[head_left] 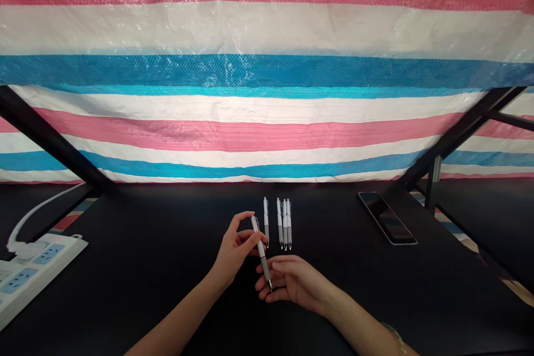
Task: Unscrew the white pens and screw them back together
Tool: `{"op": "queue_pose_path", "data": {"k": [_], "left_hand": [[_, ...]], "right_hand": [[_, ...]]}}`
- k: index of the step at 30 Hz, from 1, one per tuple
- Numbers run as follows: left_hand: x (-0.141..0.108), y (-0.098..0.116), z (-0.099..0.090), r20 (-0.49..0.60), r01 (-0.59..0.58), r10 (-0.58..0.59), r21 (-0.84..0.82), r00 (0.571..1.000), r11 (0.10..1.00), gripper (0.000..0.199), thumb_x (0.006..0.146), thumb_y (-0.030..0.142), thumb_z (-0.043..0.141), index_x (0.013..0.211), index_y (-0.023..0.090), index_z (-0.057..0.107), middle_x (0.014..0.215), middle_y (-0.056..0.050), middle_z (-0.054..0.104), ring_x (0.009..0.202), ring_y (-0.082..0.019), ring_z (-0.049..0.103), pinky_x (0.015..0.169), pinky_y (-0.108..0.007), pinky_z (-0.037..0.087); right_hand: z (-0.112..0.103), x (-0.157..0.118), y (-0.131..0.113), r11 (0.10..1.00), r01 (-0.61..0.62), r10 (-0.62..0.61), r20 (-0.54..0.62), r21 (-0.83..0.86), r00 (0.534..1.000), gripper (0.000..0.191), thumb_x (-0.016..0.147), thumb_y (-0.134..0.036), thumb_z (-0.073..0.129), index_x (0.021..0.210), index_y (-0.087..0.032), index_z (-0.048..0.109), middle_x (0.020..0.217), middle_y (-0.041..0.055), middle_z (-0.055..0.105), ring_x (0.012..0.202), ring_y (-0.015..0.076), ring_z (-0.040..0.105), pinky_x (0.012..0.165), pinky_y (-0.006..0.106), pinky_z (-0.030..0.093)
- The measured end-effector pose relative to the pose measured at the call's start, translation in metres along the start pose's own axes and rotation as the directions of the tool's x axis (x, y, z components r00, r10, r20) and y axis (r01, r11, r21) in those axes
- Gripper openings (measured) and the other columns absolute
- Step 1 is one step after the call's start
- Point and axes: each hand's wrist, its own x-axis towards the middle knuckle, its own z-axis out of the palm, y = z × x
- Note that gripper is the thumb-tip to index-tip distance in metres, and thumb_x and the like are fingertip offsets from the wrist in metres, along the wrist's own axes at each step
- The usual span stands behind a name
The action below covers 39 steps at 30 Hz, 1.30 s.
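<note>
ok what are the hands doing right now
Left hand: closed, holding a white pen.
Right hand: open, fingers by the pen's tip, no clear grip.

No legible text, labels or numbers on the white pens (261, 250) or power strip (25, 283)

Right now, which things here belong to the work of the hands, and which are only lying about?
Part of the work: white pen held by left hand; right hand near its tip; four white pens lying close by.
Just lying about: smartphone; power strip.
</note>
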Motion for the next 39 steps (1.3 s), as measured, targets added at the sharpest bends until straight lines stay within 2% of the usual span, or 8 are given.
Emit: {"op": "queue_pose_path", "data": {"k": [7, 21, 25, 29, 32, 35, 36, 39], "left_hand": [[0.001, 0.002, -0.001, -0.013, 0.0, 0.0, -0.018, 1.0, 1.0, 0.056, 0.079, 0.032, 0.063, 0.127, 0.025, 0.034, 0.078, -0.002, 0.069, 0.066, -0.015, 0.063, 0.06, -0.026, 0.052], [0.001, 0.002, -0.001, 0.006, 0.007, -0.007, -0.019, 1.0, 1.0, 0.047, 0.079, 0.032, 0.063, 0.119, 0.023, 0.039, 0.076, -0.003, 0.069, 0.065, -0.016, 0.063, 0.06, -0.028, 0.052], [0.003, 0.008, 0.001, 0.003, 0.002, -0.002, 0.029, 1.0, 1.0, 0.05, 0.079, 0.034, 0.061, 0.122, 0.023, 0.037, 0.079, -0.004, 0.07, 0.067, -0.017, 0.064, 0.062, -0.029, 0.052], [0.019, 0.024, -0.002, 0.014, -0.043, 0.042, 0.175, 0.999, 0.984, 0.056, 0.077, 0.036, 0.062, 0.125, 0.022, 0.037, 0.077, -0.004, 0.07, 0.064, -0.019, 0.065, 0.058, -0.03, 0.052], [0.042, 0.031, -0.01, 0.007, -0.103, 0.11, 0.404, 0.994, 0.909, 0.053, 0.076, 0.035, 0.06, 0.123, 0.021, 0.04, 0.071, -0.002, 0.069, 0.06, -0.02, 0.064, 0.055, -0.031, 0.053], [0.066, 0.028, -0.019, 0.017, -0.139, 0.178, 0.702, 0.984, 0.698, 0.045, 0.076, 0.03, 0.057, 0.119, 0.022, 0.047, 0.077, -0.002, 0.069, 0.048, -0.016, 0.061, 0.056, -0.029, 0.051], [0.073, 0.024, -0.02, 0.028, -0.151, 0.21, 0.789, 0.977, 0.596, 0.044, 0.075, 0.028, 0.057, 0.118, 0.022, 0.049, 0.084, -0.002, 0.068, 0.05, -0.015, 0.062, 0.058, -0.029, 0.05], [0.083, 0.014, -0.019, 0.031, -0.148, 0.236, 0.854, 0.971, 0.499, 0.043, 0.071, 0.024, 0.06, 0.113, 0.018, 0.055, 0.096, -0.008, 0.066, 0.063, -0.02, 0.065, 0.064, -0.031, 0.049]], "right_hand": [[0.0, 0.0, 0.001, 1.0, -0.005, 0.006, -0.011, 0.011, 1.0, 0.031, 0.075, -0.029, 0.061, 0.097, -0.007, 0.064, 0.086, 0.0145, 0.068, 0.078, 0.0218, 0.065, 0.078, 0.036, 0.045], [-0.001, 0.001, 0.0, 1.0, 0.003, -0.003, -0.012, 0.029, 1.0, 0.031, 0.073, -0.027, 0.062, 0.095, -0.006, 0.063, 0.085, 0.0156, 0.067, 0.076, 0.0227, 0.065, 0.077, 0.038, 0.045], [0.001, 0.001, -0.001, 1.0, 0.005, -0.005, -0.013, 0.022, 1.0, 0.032, 0.073, -0.029, 0.064, 0.096, -0.006, 0.063, 0.085, 0.0146, 0.067, 0.075, 0.0219, 0.065, 0.075, 0.036, 0.045], [0.0, -0.001, 0.0, 1.0, 0.01, -0.01, -0.024, -0.015, 1.0, 0.034, 0.073, -0.032, 0.064, 0.097, -0.007, 0.063, 0.085, 0.0137, 0.067, 0.074, 0.021, 0.065, 0.073, 0.034, 0.046], [-0.002, -0.001, 0.002, 0.995, 0.047, -0.048, -0.018, -0.084, 0.999, 0.032, 0.076, -0.033, 0.061, 0.097, -0.009, 0.063, 0.085, 0.0122, 0.067, 0.073, 0.0191, 0.064, 0.07, 0.032, 0.046], [-0.002, -0.001, 0.002, 0.966, 0.137, -0.146, -0.025, -0.221, 0.989, 0.03, 0.077, -0.034, 0.06, 0.095, -0.01, 0.063, 0.08, 0.0089, 0.066, 0.067, 0.0157, 0.062, 0.063, 0.028, 0.046], [-0.001, -0.001, 0.001, 0.94, 0.185, -0.202, -0.031, -0.287, 0.979, 0.029, 0.076, -0.035, 0.061, 0.093, -0.011, 0.063, 0.079, 0.0075, 0.066, 0.065, 0.0146, 0.06, 0.06, 0.027, 0.045], [0.002, -0.003, -0.004, 0.789, 0.317, -0.409, -0.064, -0.526, 0.91, 0.022, 0.079, -0.032, 0.058, 0.091, -0.014, 0.063, 0.075, 0.0043, 0.064, 0.064, 0.0131, 0.057, 0.059, 0.026, 0.043]]}}
